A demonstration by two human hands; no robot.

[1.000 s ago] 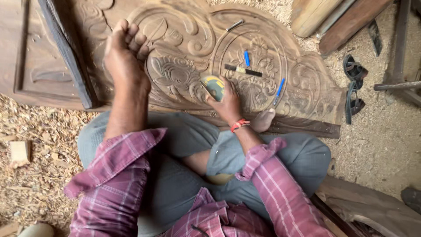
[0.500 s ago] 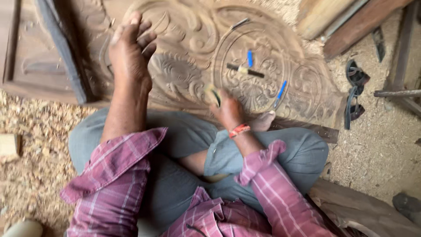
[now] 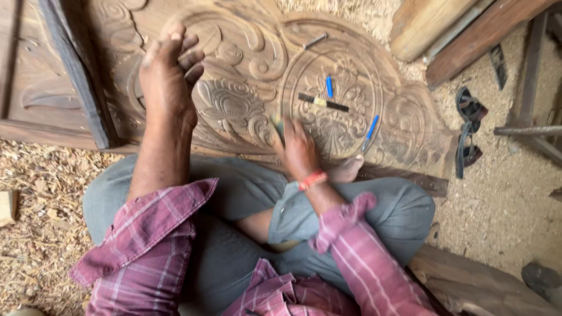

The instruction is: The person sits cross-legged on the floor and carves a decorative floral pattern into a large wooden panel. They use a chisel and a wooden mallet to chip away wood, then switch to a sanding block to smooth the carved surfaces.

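Wood, brown and deeply cut, fills the upper half of the view: a carved panel (image 3: 246, 88) lying flat on a floor strewn with wood shavings (image 3: 41, 199). Its surface carries scrolls and leaf shapes in relief, and toward three o'clock a round medallion with a flower pattern inside a raised ring. The grain looks dusty and unfinished, with no paint or polish to be seen.

At about ten o'clock the left hand (image 3: 167, 76) rests palm down on the scrollwork, its grip loose, fingers curled lightly against the wood and closed on nothing. A dark wooden strip (image 3: 76, 76) slants across the panel just to its nine o'clock side.

Near the centre the right hand (image 3: 298, 149) presses a small folded pad, greenish on one face (image 3: 277, 126), against the carving at the medallion's lower edge; the grip is clamped on that pad. An orange band circles the wrist.

Inside the medallion lie a short blue pen (image 3: 329, 86) and a dark flat tool (image 3: 323, 102), with a second blue pen (image 3: 370, 133) at its four o'clock rim. A metal nail-like rod (image 3: 315, 40) sits at twelve o'clock. Dark sandals (image 3: 468, 131) lie on the sawdust at three o'clock, well apart from the panel.
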